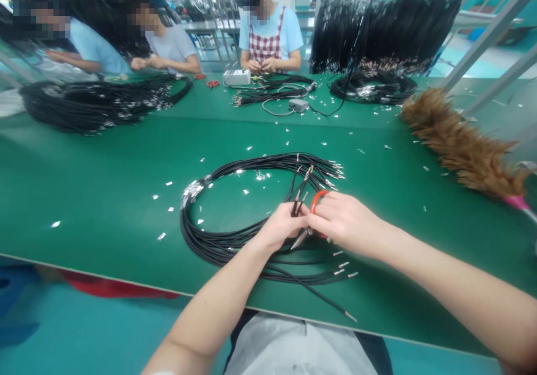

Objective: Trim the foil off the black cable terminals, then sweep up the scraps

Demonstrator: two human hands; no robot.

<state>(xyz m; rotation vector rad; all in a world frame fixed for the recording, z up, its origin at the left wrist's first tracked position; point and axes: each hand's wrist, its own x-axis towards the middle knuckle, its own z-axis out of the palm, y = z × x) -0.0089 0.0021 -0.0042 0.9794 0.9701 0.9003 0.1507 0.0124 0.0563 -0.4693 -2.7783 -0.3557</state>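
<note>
A bundle of black cables (201, 245) lies in a U-shaped loop on the green table, its ends pointing right. Silvery wrapping (193, 189) binds it at the left bend. My left hand (282, 225) is closed on a few of the cable ends, which stick up above the fingers. Against it, my right hand (342, 218) grips red-handled scissors (319, 197), with the blades pointing down and left below the left fingers. Both hands meet over the open side of the loop. Whether the blades touch a cable I cannot tell.
White scraps (161, 236) are scattered over the green table (104, 196). Larger cable coils (84, 104) lie along the far side, near a grey box (298, 105) and another pair of red scissors (213, 84). A brown feather duster (461, 146) rests at right. Several people sit opposite.
</note>
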